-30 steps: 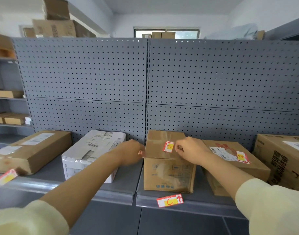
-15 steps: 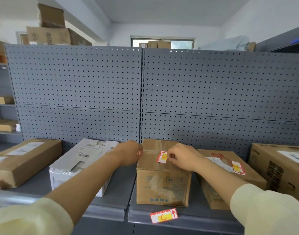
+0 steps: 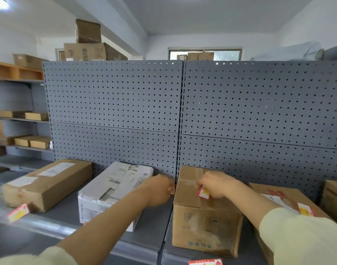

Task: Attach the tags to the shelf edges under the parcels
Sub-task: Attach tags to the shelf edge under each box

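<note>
A brown cardboard parcel (image 3: 206,222) stands on the grey shelf. My right hand (image 3: 215,184) rests on its top and pinches a red, white and yellow tag (image 3: 203,192). My left hand (image 3: 160,189) is closed against the parcel's left side, by its top corner. One tag (image 3: 206,262) hangs on the shelf edge (image 3: 137,249) below this parcel, and another tag (image 3: 17,212) sits on the edge at far left. A third tag (image 3: 305,210) lies on the brown parcel (image 3: 282,197) to the right.
A white parcel (image 3: 114,190) and a long brown parcel (image 3: 47,182) stand to the left on the shelf. A further box (image 3: 334,197) is at far right. A grey pegboard wall (image 3: 183,115) backs the shelf. More shelves with boxes (image 3: 32,141) are at left.
The view has tilted upward and swung right. My right hand with the tag has shifted on the parcel top. My left hand stays at the parcel's left side.
</note>
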Demonstrator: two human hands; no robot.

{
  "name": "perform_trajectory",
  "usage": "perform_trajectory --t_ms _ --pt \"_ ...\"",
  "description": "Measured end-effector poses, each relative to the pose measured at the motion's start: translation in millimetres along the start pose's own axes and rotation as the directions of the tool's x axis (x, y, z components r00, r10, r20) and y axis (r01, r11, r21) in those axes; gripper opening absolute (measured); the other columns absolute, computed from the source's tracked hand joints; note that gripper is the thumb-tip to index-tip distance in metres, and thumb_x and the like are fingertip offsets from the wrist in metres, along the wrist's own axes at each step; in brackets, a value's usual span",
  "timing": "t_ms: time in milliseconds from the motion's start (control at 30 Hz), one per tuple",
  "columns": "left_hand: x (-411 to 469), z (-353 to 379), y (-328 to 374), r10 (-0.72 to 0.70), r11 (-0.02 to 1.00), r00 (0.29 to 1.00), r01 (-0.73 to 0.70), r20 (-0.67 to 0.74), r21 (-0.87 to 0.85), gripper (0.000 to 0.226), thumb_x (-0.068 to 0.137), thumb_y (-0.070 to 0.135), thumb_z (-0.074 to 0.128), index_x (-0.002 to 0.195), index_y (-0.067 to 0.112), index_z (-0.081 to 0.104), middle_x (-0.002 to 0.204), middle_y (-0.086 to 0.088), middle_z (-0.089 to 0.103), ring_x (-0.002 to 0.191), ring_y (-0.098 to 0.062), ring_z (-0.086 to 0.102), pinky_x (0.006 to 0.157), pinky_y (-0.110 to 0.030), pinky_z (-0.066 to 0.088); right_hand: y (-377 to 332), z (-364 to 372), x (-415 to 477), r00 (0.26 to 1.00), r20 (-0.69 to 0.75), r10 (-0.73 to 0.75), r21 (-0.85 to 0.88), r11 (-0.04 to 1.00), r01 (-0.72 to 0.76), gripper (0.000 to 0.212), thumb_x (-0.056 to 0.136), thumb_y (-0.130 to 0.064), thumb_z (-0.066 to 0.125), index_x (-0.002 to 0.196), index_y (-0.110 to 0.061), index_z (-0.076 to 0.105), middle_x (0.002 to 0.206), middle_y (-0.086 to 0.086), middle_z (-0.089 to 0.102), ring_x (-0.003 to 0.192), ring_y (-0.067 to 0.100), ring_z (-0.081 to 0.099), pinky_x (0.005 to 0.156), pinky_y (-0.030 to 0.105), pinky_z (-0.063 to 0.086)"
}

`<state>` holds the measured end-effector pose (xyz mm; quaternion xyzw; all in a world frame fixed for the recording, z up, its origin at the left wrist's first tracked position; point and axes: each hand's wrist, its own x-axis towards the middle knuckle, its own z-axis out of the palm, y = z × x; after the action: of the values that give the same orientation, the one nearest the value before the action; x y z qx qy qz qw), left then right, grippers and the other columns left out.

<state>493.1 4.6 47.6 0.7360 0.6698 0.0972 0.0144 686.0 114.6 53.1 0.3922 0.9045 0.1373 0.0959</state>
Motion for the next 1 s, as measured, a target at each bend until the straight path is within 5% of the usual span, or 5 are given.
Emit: perform_trajectory --t_ms 300,467,600,1000 --pt "-0.4 4.0 -9.9 -0.008 0.999 0.999 0.007 -0.038 -0.031 0.032 0.092 0.011 0.046 0.115 0.02 0.066 0.126 -0.003 0.062 0.114 -0.023 0.058 0.099 -0.036 0.048 16.6 -4.2 13.1 0.992 0.116 0.047 0.032 0.998 -0.051 0.038 0.09 -0.014 0.056 0.126 -0.022 0.055 0.127 0.007 0.052 0.116 0.024 0.046 0.096 0.04 0.045" --pt "7.1 3.9 -5.5 0.009 1.0 0.998 -0.011 -0.063 -0.021 0.03 0.093 0.013 0.045 0.112 0.02 0.067 0.123 -0.002 0.065 0.11 -0.023 0.061 0.092 -0.033 0.049 25.9 4.0 2.7 0.995 -0.01 0.098 0.225 0.97 -0.093 0.019 0.089 -0.02 0.061 0.107 -0.02 0.055 0.112 0.004 0.057 0.095 0.021 0.054 0.078 0.034 0.044" --pt "13.1 6.9 10.9 0.093 0.995 0.992 -0.09 -0.088 0.03 0.028 0.092 0.013 0.044 0.109 0.019 0.065 0.12 -0.002 0.065 0.107 -0.024 0.061 0.089 -0.032 0.047 25.8 10.2 -13.6 0.973 -0.16 0.163 0.313 0.944 -0.107 0.007 0.092 -0.019 0.059 0.096 -0.024 0.06 0.1 0.001 0.055 0.086 0.019 0.056 0.079 0.037 0.049" --pt "22.4 25.3 89.6 0.378 0.921 0.922 -0.365 -0.085 0.14 0.028 0.097 0.019 0.038 0.116 0.014 0.059 0.113 -0.011 0.065 0.098 -0.031 0.061 0.08 -0.041 0.051 32.4 17.3 -100.1 0.916 -0.265 0.302 0.405 0.897 -0.178 0.01 0.093 -0.018 0.06 0.099 -0.023 0.065 0.092 -0.005 0.059 0.092 0.016 0.049 0.078 0.035 0.045"
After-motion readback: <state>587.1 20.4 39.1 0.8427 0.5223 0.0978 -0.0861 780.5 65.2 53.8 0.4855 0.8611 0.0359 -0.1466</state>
